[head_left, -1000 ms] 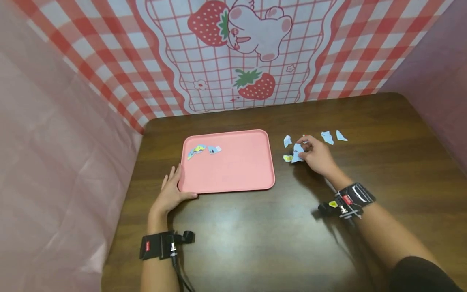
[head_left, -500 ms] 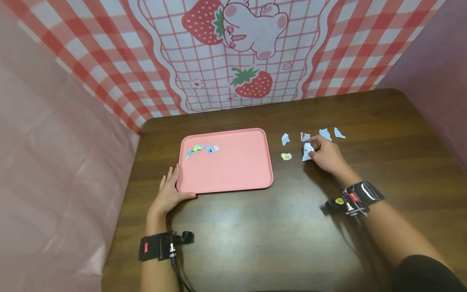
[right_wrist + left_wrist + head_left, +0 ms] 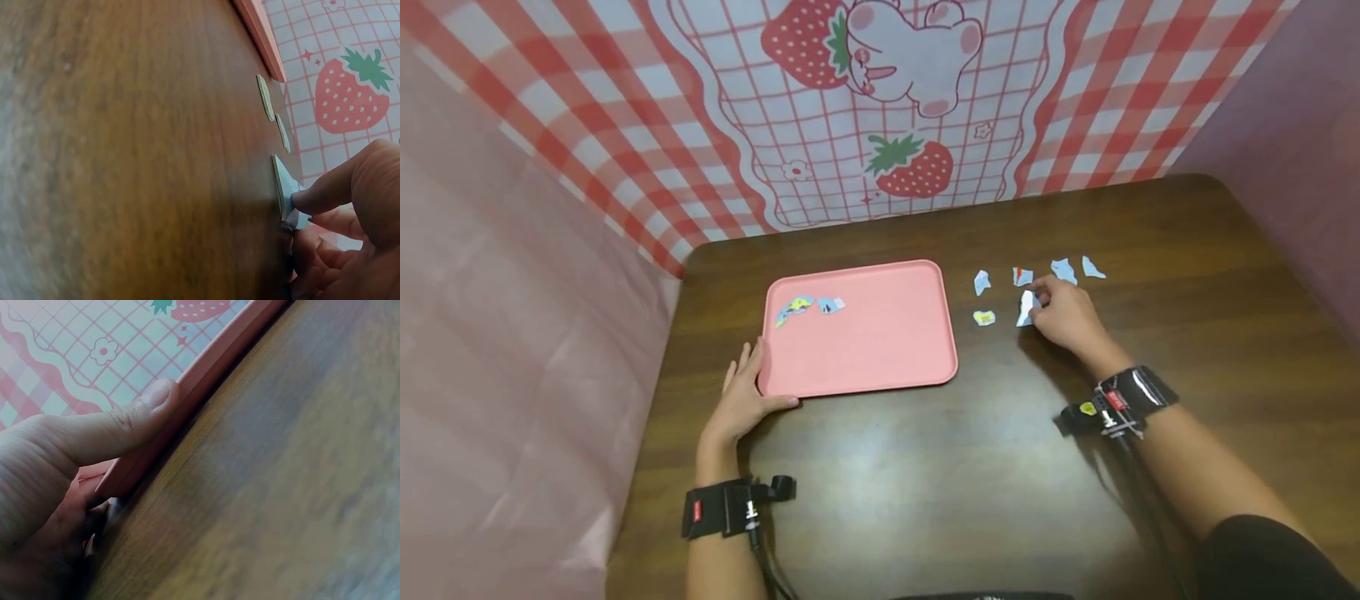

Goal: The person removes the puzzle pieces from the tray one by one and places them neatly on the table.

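My left hand (image 3: 735, 406) rests against the near left corner of the pink tray (image 3: 880, 354), fingers along its left side and thumb on the front edge. The left wrist view shows the thumb of that hand (image 3: 75, 447) touching the tray's rim (image 3: 209, 365). Right of the tray, my right hand (image 3: 1069, 319) pinches a light blue paper-like piece (image 3: 1026, 308) by its right side. In the right wrist view, the piece (image 3: 285, 187) stands tilted at the tabletop, between the fingertips of the hand (image 3: 369, 206).
Inside the tray lie a yellow and blue piece (image 3: 795, 307) and another blue piece (image 3: 829, 306). Around my right hand are a yellow piece (image 3: 983, 317), a red-marked piece (image 3: 1022, 277) and several blue pieces (image 3: 981, 282). A patterned cloth (image 3: 917, 117) hangs behind the table.
My right hand has moved the pinched piece rightward, away from the yellow piece, and the red-marked piece is now uncovered. My left hand keeps its place at the tray's corner.
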Available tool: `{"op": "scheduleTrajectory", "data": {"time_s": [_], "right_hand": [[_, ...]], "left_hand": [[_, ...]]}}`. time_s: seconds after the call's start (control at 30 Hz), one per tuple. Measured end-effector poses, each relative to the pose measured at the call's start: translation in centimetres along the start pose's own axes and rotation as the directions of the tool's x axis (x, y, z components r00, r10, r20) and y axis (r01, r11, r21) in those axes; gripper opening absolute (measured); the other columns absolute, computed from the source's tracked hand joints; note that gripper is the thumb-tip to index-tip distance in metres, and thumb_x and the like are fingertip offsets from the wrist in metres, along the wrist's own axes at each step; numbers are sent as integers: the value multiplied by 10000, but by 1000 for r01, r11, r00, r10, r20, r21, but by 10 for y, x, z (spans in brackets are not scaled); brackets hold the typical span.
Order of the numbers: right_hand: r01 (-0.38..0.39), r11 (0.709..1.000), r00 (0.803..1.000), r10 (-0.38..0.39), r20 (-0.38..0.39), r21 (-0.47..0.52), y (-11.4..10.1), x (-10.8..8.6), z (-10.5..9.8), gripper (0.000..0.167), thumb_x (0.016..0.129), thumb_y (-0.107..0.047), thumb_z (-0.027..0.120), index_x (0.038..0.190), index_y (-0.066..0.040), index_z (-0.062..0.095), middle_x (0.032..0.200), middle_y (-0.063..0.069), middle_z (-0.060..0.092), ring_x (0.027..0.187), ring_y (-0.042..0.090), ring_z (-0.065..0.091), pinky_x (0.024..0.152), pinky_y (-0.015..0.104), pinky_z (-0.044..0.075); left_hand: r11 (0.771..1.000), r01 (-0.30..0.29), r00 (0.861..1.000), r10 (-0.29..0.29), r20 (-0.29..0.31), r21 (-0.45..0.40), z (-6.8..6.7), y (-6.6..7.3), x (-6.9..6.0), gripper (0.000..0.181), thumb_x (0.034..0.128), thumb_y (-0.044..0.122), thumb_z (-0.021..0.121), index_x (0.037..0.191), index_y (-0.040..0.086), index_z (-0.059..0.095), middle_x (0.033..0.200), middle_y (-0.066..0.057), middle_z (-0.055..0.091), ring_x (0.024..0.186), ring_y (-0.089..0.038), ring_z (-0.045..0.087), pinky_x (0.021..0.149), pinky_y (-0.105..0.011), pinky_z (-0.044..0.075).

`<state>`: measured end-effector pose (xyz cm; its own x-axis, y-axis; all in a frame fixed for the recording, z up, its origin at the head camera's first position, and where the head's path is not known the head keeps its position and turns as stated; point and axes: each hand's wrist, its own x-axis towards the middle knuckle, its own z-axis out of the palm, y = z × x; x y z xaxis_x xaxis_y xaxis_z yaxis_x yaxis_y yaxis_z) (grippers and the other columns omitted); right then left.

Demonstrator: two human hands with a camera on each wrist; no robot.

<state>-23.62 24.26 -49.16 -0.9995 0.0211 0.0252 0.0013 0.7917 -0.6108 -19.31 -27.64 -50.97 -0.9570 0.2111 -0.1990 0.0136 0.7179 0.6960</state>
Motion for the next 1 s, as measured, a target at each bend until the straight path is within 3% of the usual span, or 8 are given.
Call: {"op": "scheduleTrajectory", "data": {"time_s": [0.27,0.67,1.0], "right_hand": [[10,1000,1000,-11,-8,-22,-3,3,3,363,798,-39,617,1137,88,640,1005,251,620,967,424,568,865,559,427],[41,999,998,-40,-51,22,0,0,7,275,853,-29,584,1098,61,671,955,225,610,943,387,552,834,517,410],[140,989,987,-136,-87,52,-38,3,23,259,835,-7,580,1061,67,683,923,221,646,937,372,566,843,518,421]], "left_hand": [[1000,8,1000,-8,-12,-8,0,-2,-2,1281,729,479,889,1626,90,60,1680,-149,74,1536,-345,-79,1185,-608,-44],[999,-46,999,47,-23,12,0,-3,2,1240,747,417,893,1612,28,95,1672,-167,99,1543,-325,-40,1200,-547,-65],[998,-61,998,62,-29,24,-1,0,4,1242,744,431,890,1608,14,101,1670,-169,110,1544,-320,-29,1203,-536,-63]]}}
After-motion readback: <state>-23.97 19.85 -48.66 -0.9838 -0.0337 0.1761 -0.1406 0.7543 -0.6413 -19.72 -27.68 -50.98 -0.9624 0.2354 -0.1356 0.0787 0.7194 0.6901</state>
